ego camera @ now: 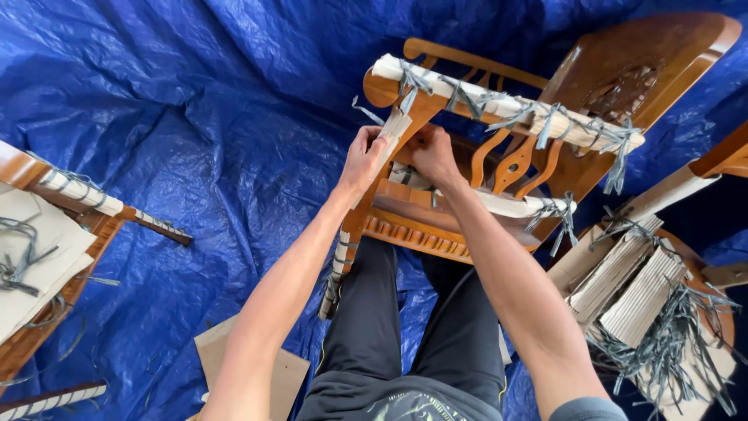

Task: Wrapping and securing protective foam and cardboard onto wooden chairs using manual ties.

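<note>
A furniture packing spot, by the look of it: a blue tarp (195,140) covers the whole floor, wooden chairs (545,101) lie about with rails wrapped in cardboard (623,288) and tied with grey straps (670,351), offcuts scattered around.

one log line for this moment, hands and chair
left hand: grips wrapped chair leg | right hand: on chair frame | floor: blue tarp

Upturned brown wooden chair (499,168), legs wrapped in cardboard.
</note>
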